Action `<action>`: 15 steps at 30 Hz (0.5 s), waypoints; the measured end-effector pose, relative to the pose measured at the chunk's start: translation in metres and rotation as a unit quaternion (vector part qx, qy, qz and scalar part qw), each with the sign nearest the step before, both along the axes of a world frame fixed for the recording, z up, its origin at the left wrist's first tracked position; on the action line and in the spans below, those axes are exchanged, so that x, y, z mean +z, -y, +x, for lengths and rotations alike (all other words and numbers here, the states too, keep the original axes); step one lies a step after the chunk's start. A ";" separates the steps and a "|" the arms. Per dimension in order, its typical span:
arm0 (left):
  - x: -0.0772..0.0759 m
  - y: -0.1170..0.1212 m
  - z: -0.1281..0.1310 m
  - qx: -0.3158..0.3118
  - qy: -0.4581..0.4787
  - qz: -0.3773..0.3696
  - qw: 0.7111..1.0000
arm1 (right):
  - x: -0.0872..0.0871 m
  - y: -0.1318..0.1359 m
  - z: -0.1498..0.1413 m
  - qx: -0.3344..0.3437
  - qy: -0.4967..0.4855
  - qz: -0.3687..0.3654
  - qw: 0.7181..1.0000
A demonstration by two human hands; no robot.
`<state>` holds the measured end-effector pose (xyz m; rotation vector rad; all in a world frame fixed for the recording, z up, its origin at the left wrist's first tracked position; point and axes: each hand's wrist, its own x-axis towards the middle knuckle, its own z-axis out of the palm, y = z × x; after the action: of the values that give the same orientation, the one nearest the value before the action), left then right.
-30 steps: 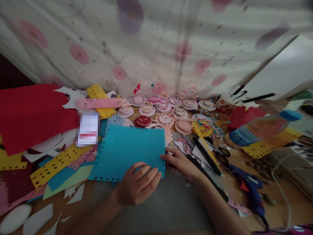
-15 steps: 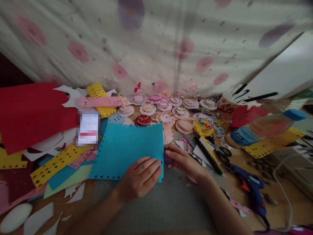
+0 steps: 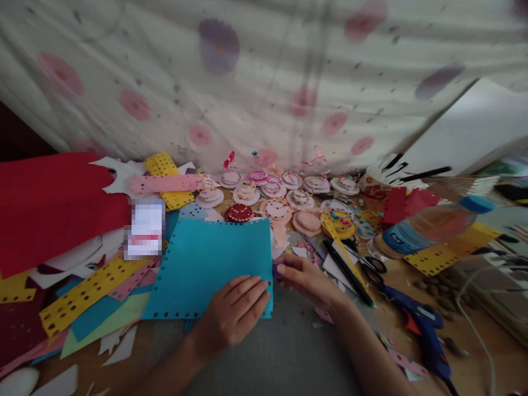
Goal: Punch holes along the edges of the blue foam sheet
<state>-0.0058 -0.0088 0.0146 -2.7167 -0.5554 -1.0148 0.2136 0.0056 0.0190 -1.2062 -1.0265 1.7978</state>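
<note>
A blue sheet [image 3: 206, 258] lies on a grey mat [image 3: 284, 352], with small holes punched along its edges. My left hand [image 3: 233, 313] rests flat on the sheet's lower right part, fingers stretched out. At the sheet's right edge, my right hand [image 3: 307, 279] is closed around a small purple hole punch [image 3: 279, 271]. My fingers hide most of the punch, and I cannot tell whether its jaws are pressed together. Just behind the sheet stand a dark red hat-like paper piece [image 3: 239, 213] and a pale pink one [image 3: 307, 221].
Yellow punched strips [image 3: 94, 283], red sheets [image 3: 53, 209] and scraps crowd the left. Several decorated paper hats [image 3: 272, 187] line the back. To the right are a black pen [image 3: 350, 275], scissors [image 3: 373, 269], a blue glue gun [image 3: 429, 324] and a tilted bottle [image 3: 429, 228].
The whole scene sits slightly lower and further left as the camera shifts. My right hand with the punch has moved a little up the sheet's right edge. My left hand stays on the sheet.
</note>
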 end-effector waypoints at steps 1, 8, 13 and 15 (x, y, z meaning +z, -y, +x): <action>0.000 0.000 0.000 0.001 0.000 0.000 1.000 | 0.000 0.000 0.000 0.000 -0.003 -0.001 1.000; -0.002 0.001 -0.001 0.000 -0.006 -0.011 1.000 | -0.001 0.002 -0.001 0.010 0.004 0.010 1.000; -0.003 0.001 -0.001 0.003 -0.008 -0.004 1.000 | -0.001 0.003 -0.002 0.016 0.005 0.012 1.000; -0.004 0.001 -0.001 0.008 -0.007 -0.006 1.000 | -0.002 0.003 -0.002 0.010 -0.013 0.015 1.000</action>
<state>-0.0070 -0.0093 0.0107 -2.7234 -0.5805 -0.9901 0.2116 0.0026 0.0170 -1.1545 -1.0509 1.8023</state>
